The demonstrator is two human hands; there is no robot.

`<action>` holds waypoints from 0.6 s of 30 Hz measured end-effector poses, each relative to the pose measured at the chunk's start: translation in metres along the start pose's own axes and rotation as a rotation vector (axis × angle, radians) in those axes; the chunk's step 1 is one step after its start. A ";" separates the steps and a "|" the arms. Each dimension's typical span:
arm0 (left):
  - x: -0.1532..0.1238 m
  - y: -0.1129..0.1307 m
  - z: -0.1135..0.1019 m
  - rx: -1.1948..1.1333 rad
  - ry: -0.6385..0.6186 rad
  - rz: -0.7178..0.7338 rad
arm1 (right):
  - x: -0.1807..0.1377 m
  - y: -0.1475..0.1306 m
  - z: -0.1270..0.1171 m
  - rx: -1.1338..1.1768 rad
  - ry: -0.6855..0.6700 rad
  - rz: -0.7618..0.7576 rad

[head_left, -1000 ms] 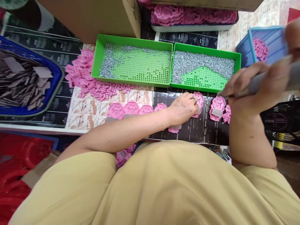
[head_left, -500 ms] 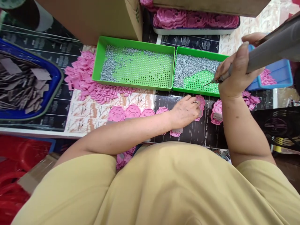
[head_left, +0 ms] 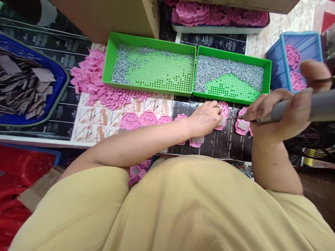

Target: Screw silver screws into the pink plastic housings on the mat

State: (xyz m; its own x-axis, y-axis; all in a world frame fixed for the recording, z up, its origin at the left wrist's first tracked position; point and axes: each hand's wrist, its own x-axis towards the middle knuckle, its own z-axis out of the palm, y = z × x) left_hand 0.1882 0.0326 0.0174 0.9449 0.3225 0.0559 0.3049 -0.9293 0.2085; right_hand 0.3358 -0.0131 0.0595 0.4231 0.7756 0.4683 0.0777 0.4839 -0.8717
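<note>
My right hand (head_left: pixel 280 116) is closed around a grey electric screwdriver (head_left: pixel 323 106), which lies nearly level. Its thin bit points left, toward the pink plastic part (head_left: pixel 224 111) under my left hand (head_left: pixel 205 120). The fingers of my left hand, one with a ring, are curled over that part and hold it on the table; a small grey plate (head_left: pixel 221 123) shows at its lower edge. Whether the bit touches the part, I cannot tell. Just right of it, close to my right hand, another pink part (head_left: pixel 242 126) carries a grey plate.
Two green perforated trays (head_left: pixel 149 89) (head_left: pixel 232 97) of small screws stand behind my hands. Pink pieces (head_left: pixel 91 78) are heaped left. A blue basket (head_left: pixel 61 94) holds flat grey plates. Farther right are a blue bin (head_left: pixel 280 55) and a black fan (head_left: pixel 306 137). Cardboard (head_left: pixel 125 17) stands behind.
My right hand has brought the screwdriver down from above the right green tray to the pink part at my left hand. The left hand stays on the part.
</note>
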 end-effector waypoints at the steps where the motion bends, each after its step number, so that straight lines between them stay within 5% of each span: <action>1: 0.000 0.000 -0.001 0.005 0.001 0.002 | -0.008 0.000 0.004 0.015 0.021 -0.086; 5: 0.002 0.001 -0.003 0.009 -0.027 -0.008 | -0.022 0.009 0.011 0.033 0.008 -0.244; 18: 0.003 0.000 -0.005 -0.006 -0.037 -0.008 | -0.024 0.006 0.016 0.067 -0.080 -0.192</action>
State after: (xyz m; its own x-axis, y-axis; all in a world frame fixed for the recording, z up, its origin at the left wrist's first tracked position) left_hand 0.1910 0.0343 0.0221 0.9463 0.3226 0.0180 0.3116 -0.9258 0.2143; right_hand 0.3114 -0.0223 0.0458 0.3332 0.6953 0.6368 0.0880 0.6495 -0.7552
